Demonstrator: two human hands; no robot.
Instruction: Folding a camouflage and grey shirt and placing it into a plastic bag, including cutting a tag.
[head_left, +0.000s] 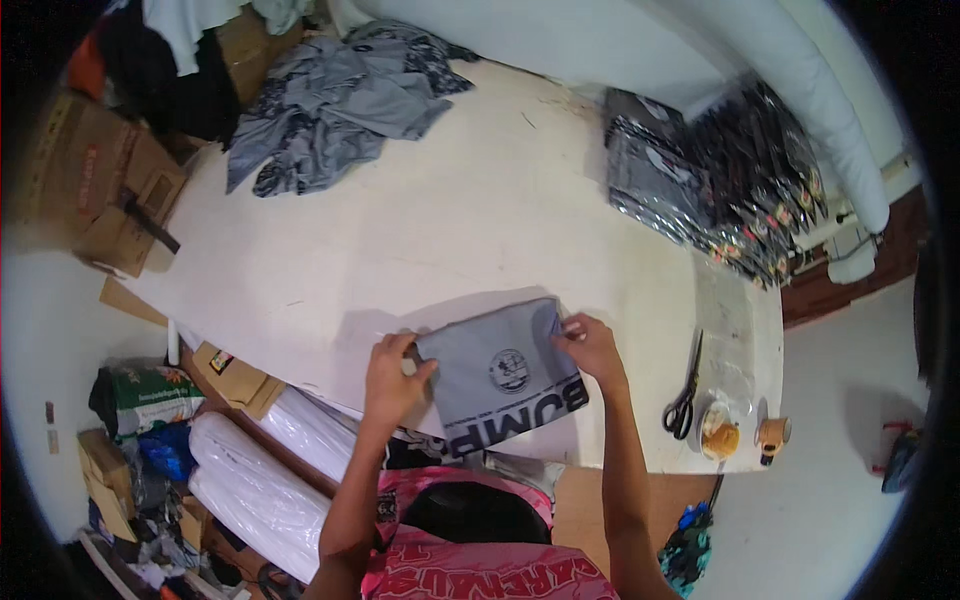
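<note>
A grey garment (480, 345), folded into a rough rectangle with a round printed emblem and dark lettering, lies at the near edge of the white table (450, 232). My left hand (394, 375) pinches its left edge between thumb and fingers. At its upper right edge, my right hand (592, 346) grips the fabric with thumb and fingertips. The lettering hangs near the table's front edge. Black-handled scissors (684, 397) rest to the right of my right hand.
Dark garments in clear plastic bags (697, 172) are stacked at back right. Loose grey garments (337, 97) lie in a heap at back left, near a cardboard box (97, 180). A bowl (720, 437) and a tape roll (772, 433) stand at right. Plastic-wrapped white rolls (255, 487) are below left.
</note>
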